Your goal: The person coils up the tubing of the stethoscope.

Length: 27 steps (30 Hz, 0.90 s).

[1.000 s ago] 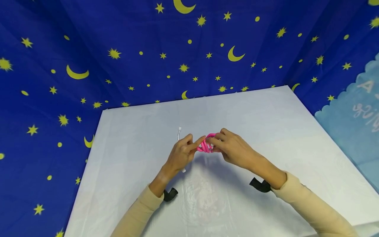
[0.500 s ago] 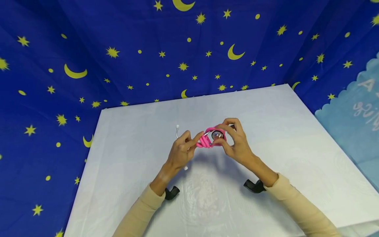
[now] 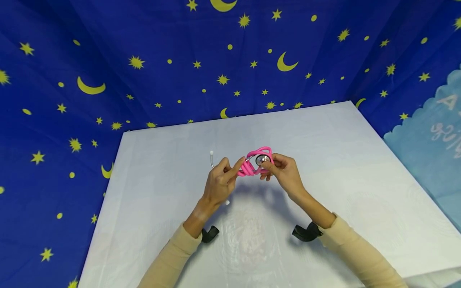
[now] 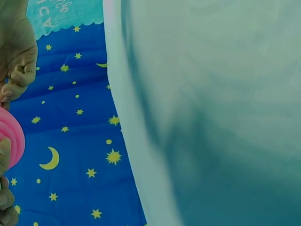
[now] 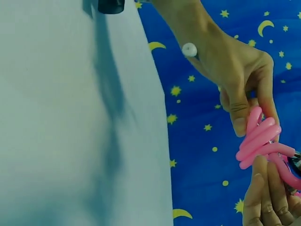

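Observation:
A pink stethoscope [image 3: 246, 168], its tubing wound in several turns round itself, is held up over the white table between both hands. My left hand [image 3: 219, 182] pinches the wound end, thumb and fingers on either side of the coils. Metal ear tubes stick out past this hand, with a white ear tip [image 3: 211, 153] above it and another below. At the other end my right hand [image 3: 288, 174] grips the tubing loop by the round chest piece [image 3: 262, 160], its thumb over the lower part. The right wrist view shows the pink coils [image 5: 258, 141] between both hands.
The white table [image 3: 173, 148] spreads beneath the hands. Behind it hangs a blue cloth [image 3: 162, 44] with yellow stars and moons. A light blue panel with lettering [image 3: 435, 116] is at the right. Black wrist straps [image 3: 306, 232] hang under the sleeves.
My right hand drew back from the coils, opened round the loop and regripped beside the chest piece, uncovering it and an upper pink loop. My left hand kept its pinch, rising slightly.

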Each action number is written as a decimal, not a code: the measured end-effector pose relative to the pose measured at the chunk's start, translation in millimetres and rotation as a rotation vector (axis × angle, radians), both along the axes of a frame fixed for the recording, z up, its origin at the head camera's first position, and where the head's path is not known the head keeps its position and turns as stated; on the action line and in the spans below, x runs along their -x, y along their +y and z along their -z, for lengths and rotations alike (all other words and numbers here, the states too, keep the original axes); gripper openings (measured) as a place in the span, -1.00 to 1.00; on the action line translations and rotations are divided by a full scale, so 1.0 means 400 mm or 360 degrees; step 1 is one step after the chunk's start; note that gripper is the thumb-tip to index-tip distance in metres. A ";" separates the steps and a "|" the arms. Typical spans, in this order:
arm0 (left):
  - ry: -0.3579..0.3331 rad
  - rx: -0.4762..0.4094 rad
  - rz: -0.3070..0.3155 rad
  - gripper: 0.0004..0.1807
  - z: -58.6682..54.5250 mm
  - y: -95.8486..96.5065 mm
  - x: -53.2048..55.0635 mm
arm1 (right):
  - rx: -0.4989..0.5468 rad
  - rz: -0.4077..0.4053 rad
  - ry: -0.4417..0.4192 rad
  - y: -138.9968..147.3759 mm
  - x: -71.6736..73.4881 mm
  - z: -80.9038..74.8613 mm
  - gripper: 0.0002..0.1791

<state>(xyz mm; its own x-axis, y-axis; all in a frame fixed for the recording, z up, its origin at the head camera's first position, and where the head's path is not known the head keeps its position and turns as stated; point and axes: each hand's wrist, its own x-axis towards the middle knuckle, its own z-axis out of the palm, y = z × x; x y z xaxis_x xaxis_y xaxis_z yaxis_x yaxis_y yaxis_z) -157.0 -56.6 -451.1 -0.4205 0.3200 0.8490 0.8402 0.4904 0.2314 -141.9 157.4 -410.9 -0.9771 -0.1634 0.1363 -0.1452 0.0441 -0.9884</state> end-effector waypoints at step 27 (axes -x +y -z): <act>0.0147 0.0077 -0.0077 -0.43 -0.020 -0.001 0.001 | -0.0043 0.0228 0.0356 -0.045 -0.006 0.014 -0.76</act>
<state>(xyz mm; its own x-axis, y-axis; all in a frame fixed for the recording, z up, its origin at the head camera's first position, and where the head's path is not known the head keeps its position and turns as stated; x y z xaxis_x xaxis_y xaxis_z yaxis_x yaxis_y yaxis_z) -157.2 -56.9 -443.1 -0.3572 0.3426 0.8689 0.8319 0.5396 0.1292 -139.4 139.2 -416.5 -0.9367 -0.0319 0.3488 -0.3502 0.1060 -0.9307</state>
